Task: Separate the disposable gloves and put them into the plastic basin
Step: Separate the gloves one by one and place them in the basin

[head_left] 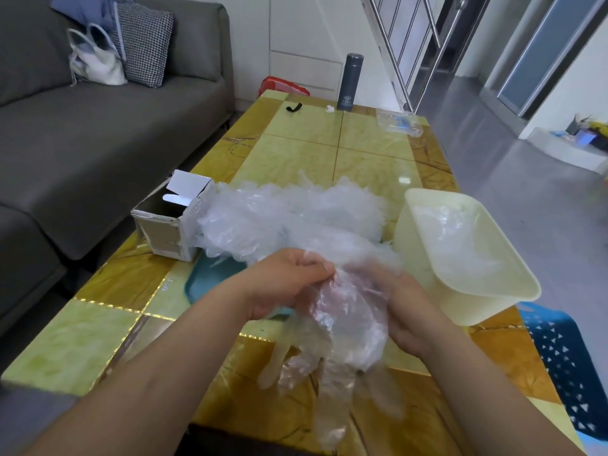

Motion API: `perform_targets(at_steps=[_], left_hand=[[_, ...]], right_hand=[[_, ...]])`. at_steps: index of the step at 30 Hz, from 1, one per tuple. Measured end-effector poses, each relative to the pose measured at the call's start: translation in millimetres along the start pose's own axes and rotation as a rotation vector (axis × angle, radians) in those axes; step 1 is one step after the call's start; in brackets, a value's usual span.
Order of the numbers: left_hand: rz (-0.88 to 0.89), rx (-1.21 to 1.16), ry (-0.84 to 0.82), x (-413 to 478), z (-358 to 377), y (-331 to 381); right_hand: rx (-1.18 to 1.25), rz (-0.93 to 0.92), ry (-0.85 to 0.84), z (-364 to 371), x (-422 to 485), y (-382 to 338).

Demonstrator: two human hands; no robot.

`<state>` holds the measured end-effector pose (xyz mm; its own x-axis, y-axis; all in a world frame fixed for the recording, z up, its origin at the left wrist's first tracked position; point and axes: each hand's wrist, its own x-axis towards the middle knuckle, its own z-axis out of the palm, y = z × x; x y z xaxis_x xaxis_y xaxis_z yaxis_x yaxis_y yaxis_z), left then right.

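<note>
Two hands on one clump, right over the middle of the surface (98, 340). The left hand (289, 281) has its fingers curled tight, pinching the cuff end of the held gloves (348, 327). The right hand (408, 311) grips the same bunch from the other side. Its fingers are half veiled by the film, so how many layers it has I cannot tell. The clump hangs long-ways toward the person, cuffs up at the hands, limp glove fingers trailing down toward the near edge. This looks like the peeling-apart step, one glove to be teased from the rest.

Now the relation that matters: the plastic basin (477, 307) sits to the right of the hands and a touch farther out, just beside the right hand. A few gloves lie in it already. So the right hand is clearly the nearer one. My read is that a short sideways carry over the basin's left rim would do it, while the left hand holds the remainder. Behind the hands, the pile of gloves (289, 218) spreads from the open cardboard box (164, 225) across to the basin, plenty left to go. One risk: the film clings, and two could travel as one.
</note>
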<state>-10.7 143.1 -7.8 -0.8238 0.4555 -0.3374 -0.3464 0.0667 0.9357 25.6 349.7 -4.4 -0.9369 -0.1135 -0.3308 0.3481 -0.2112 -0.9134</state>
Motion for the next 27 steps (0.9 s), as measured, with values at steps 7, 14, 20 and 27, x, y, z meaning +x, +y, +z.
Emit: perform_targets(at_steps=[7,14,20,27], left_hand=[[-0.026,0.007,0.161,7.4,0.5,-7.7],[0.017,0.112,0.072,6.1,-2.9,-6.2],[-0.008,0.437,0.23,-0.7,-37.9,-5.2],[0.004,0.127,0.165,1.3,-20.8,1.2]], right_hand=[[0.147,0.082,-0.176,-9.9,-3.3,-6.7],[-0.128,-0.091,0.061,-9.3,5.0,5.6],[-0.158,-0.14,0.193,-12.5,2.8,0.0],[-0.122,-0.068,0.011,-0.6,-11.8,-18.1]])
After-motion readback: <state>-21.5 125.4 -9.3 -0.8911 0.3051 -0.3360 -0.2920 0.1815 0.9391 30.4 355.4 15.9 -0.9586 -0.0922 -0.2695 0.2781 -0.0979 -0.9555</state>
